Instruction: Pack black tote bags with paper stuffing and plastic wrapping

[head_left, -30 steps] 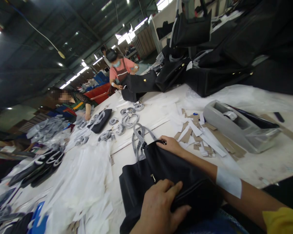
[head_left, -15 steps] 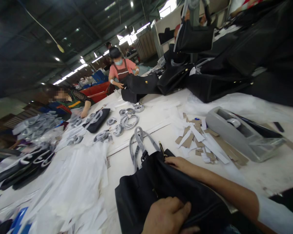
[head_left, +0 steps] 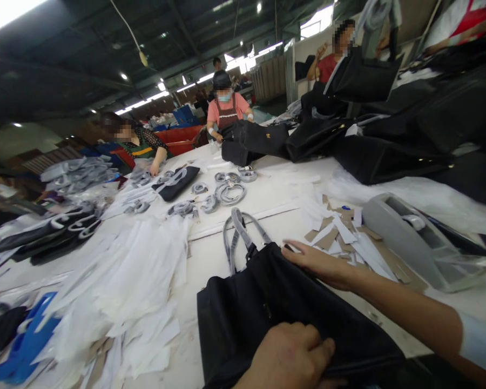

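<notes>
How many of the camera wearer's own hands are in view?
2: the left hand lies on the black bag; the right hand is at its upper edge, near the grey-wrapped handles.

The near bag (head_left: 243, 313) is black, its wrapped handles (head_left: 242, 229) grey. White strips (head_left: 133, 275) cover the left of the off-white table (head_left: 275, 189); at right, white and brown scraps (head_left: 350, 233) adjoin a grey dispenser (head_left: 397, 232). Far left, a black sleeve (head_left: 156, 141) has pale dots.

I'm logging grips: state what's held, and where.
The black handbag: the right hand holds its far edge, near the handles; the left hand rests on its front, whether gripping cannot be told.
</notes>
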`<control>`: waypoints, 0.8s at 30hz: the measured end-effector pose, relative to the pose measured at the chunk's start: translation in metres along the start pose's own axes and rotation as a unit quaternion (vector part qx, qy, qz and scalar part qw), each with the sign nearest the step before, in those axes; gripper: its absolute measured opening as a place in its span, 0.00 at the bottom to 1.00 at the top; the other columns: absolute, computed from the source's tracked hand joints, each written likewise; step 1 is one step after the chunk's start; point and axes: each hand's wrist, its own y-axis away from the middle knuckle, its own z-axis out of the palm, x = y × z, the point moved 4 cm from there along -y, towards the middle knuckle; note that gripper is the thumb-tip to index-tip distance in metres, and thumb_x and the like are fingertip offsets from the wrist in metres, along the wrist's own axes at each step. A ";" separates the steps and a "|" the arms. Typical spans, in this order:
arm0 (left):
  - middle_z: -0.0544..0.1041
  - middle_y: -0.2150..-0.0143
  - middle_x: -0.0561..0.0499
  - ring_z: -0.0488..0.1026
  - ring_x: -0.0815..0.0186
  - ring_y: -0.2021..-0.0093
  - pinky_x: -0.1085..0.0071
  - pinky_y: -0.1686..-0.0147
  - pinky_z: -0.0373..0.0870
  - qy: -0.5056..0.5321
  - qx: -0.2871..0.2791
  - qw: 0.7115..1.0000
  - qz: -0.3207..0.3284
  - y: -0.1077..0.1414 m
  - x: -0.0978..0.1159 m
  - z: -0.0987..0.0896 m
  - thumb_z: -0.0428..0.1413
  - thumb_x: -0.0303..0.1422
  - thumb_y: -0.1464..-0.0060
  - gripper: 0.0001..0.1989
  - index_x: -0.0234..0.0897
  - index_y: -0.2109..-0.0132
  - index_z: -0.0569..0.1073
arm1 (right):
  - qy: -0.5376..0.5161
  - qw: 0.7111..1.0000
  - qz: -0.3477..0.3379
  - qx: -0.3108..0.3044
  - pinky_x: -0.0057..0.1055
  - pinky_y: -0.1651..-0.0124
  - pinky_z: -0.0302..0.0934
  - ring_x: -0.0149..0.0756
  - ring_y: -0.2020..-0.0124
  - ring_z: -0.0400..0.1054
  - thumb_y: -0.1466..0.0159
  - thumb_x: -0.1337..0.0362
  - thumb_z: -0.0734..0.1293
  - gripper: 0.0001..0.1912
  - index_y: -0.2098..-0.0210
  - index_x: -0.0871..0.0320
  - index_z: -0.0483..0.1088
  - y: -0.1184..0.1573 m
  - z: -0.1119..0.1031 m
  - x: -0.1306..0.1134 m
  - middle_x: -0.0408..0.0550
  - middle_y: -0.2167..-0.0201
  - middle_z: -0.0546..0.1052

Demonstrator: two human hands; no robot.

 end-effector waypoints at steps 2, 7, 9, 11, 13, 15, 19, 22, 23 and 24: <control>0.76 0.65 0.53 0.74 0.64 0.68 0.69 0.73 0.65 0.001 -0.017 1.000 0.005 -0.002 0.003 -0.003 0.54 0.48 0.39 0.21 0.38 0.47 0.70 | 0.057 0.998 -0.009 0.032 0.40 0.52 0.69 0.43 0.61 0.76 0.44 0.48 0.75 0.51 0.30 0.50 0.47 -0.009 -0.005 0.001 0.47 0.63 0.81; 0.76 0.63 0.51 0.74 0.61 0.64 0.68 0.68 0.69 0.008 0.001 0.995 -0.100 0.002 0.000 -0.012 0.58 0.50 0.43 0.20 0.38 0.53 0.70 | 0.058 0.992 0.000 0.111 0.43 0.58 0.71 0.48 0.65 0.77 0.48 0.52 0.76 0.53 0.30 0.56 0.49 -0.034 -0.034 0.030 0.50 0.65 0.81; 0.77 0.63 0.51 0.74 0.60 0.63 0.67 0.65 0.71 0.023 0.014 0.986 -0.166 0.010 -0.004 -0.015 0.60 0.48 0.44 0.17 0.39 0.58 0.70 | 0.085 0.987 -0.001 0.136 0.44 0.52 0.70 0.50 0.58 0.76 0.47 0.51 0.75 0.52 0.31 0.61 0.50 -0.038 -0.046 0.040 0.54 0.60 0.81; 0.78 0.64 0.53 0.75 0.60 0.63 0.67 0.64 0.72 0.043 0.017 0.977 -0.209 0.020 -0.006 -0.018 0.61 0.45 0.43 0.14 0.39 0.61 0.69 | 0.113 0.982 -0.001 0.148 0.43 0.48 0.67 0.51 0.52 0.74 0.47 0.51 0.75 0.50 0.33 0.63 0.54 -0.039 -0.053 0.045 0.57 0.55 0.80; 0.78 0.65 0.53 0.76 0.60 0.64 0.67 0.65 0.73 0.056 0.014 0.969 -0.240 0.029 -0.007 -0.019 0.61 0.43 0.43 0.13 0.40 0.62 0.70 | 0.131 0.981 0.005 0.142 0.43 0.47 0.68 0.51 0.51 0.73 0.46 0.50 0.74 0.46 0.34 0.61 0.58 -0.038 -0.055 0.044 0.57 0.52 0.79; 0.79 0.66 0.52 0.77 0.61 0.65 0.69 0.66 0.73 0.061 0.016 0.965 -0.256 0.036 -0.008 -0.019 0.61 0.43 0.43 0.13 0.39 0.62 0.70 | 0.144 0.982 0.013 0.122 0.44 0.48 0.69 0.51 0.52 0.74 0.43 0.49 0.73 0.41 0.35 0.58 0.61 -0.032 -0.053 0.034 0.56 0.52 0.79; 0.79 0.68 0.51 0.78 0.61 0.67 0.71 0.68 0.72 0.058 0.027 0.964 -0.257 0.040 -0.006 -0.015 0.60 0.42 0.42 0.12 0.38 0.62 0.70 | 0.343 0.932 -0.045 0.112 0.51 0.41 0.63 0.55 0.46 0.71 0.39 0.48 0.68 0.33 0.37 0.52 0.65 0.008 -0.044 -0.004 0.55 0.49 0.78; 0.80 0.67 0.50 0.79 0.60 0.66 0.70 0.68 0.72 0.049 0.031 0.966 -0.253 0.039 -0.004 -0.014 0.59 0.42 0.41 0.13 0.37 0.62 0.69 | 0.498 0.850 -0.157 0.073 0.51 0.35 0.56 0.54 0.38 0.63 0.36 0.46 0.64 0.25 0.42 0.43 0.71 0.063 -0.024 -0.014 0.47 0.41 0.72; 0.80 0.67 0.50 0.79 0.60 0.67 0.70 0.69 0.72 0.046 0.035 0.968 -0.245 0.039 -0.003 -0.014 0.59 0.43 0.41 0.13 0.37 0.62 0.69 | 0.525 0.833 -0.172 0.025 0.50 0.37 0.60 0.53 0.40 0.65 0.36 0.47 0.65 0.22 0.43 0.39 0.71 0.081 -0.016 -0.006 0.44 0.42 0.73; 0.80 0.67 0.51 0.78 0.61 0.67 0.70 0.69 0.72 0.043 0.041 0.970 -0.237 0.038 -0.002 -0.015 0.58 0.43 0.40 0.13 0.37 0.61 0.69 | 0.552 0.813 -0.183 -0.024 0.50 0.41 0.64 0.54 0.41 0.67 0.38 0.47 0.67 0.23 0.43 0.36 0.71 0.097 -0.009 0.006 0.43 0.43 0.74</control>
